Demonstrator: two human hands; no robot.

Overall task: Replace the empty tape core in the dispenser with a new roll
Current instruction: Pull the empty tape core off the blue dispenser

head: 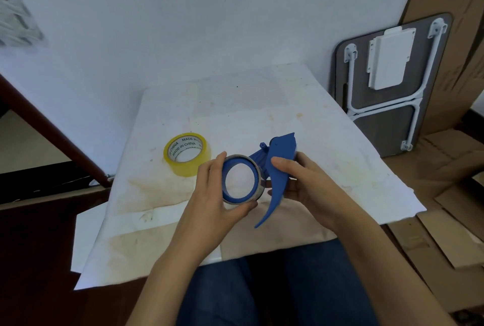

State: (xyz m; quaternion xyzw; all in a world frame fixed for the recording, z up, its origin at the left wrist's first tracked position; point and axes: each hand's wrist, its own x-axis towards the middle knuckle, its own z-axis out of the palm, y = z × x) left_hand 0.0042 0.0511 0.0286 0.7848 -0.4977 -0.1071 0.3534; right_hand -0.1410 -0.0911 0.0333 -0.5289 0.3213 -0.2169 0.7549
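Left grip: I am seeing the left hand (pixel 213 194) wrapping around the empty tape core (pixel 258 173) — thumb lying along the ring's lower rim, fingers curling over its far upper edge, so the hand is pinching the core across its width.
Core: it is sitting as a thin grey band around the blue wheel of the dispenser (pixel 275 168), and I am looking straight through the wheel's open middle to the sheet below.
Right grip: the right hand (pixel 305 181) is clasping the dispenser's blue body, with the fingers pressing on its flat side plate; the palm side is hiding behind the plastic.
Dispenser: it is being held in the air above the middle of the table, its curved handle pointing down toward the near edge and its nose pointing toward the far right corner.
New roll: the yellow tape roll (pixel 187 154) is lying flat on the table, left of the hands and just beyond them — apart from the left hand, not touching it.
Table: a stained white sheet (pixel 262 105) is covering the top, its near edge hanging over my lap.
Beyond the table: a folded table (pixel 392 84) is leaning against cardboard (pixel 450 11) past the right edge.
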